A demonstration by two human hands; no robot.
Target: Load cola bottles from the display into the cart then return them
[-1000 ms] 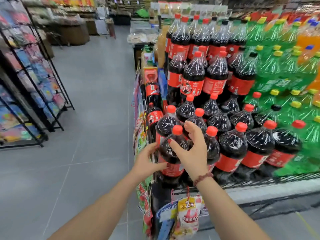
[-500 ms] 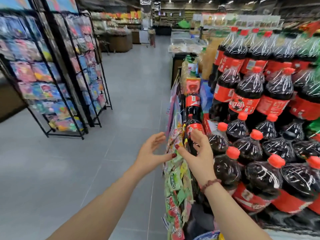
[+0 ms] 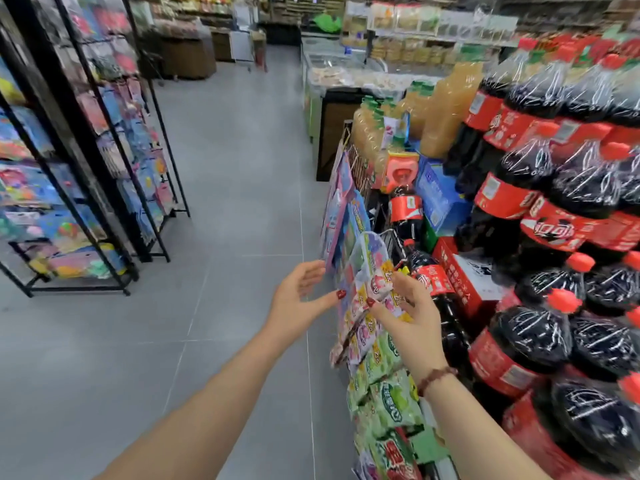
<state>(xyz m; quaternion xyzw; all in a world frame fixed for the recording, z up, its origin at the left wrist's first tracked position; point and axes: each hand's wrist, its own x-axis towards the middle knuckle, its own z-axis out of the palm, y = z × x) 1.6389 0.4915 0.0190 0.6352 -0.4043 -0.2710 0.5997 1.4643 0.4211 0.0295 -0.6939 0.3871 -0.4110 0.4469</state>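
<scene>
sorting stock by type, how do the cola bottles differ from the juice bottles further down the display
The cola bottles hold near-black liquid; the juice bottles hold pale orange. Cola has red caps and red labels; the juice caps are green. Cola stands nearer the camera, juice farther back. Both are clear plastic bottles.

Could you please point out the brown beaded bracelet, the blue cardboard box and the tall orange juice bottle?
brown beaded bracelet [image 3: 437, 375], head view, beads on the wrist.
blue cardboard box [image 3: 440, 195], head view, its front face.
tall orange juice bottle [image 3: 450, 112], head view, middle of its body.
</scene>
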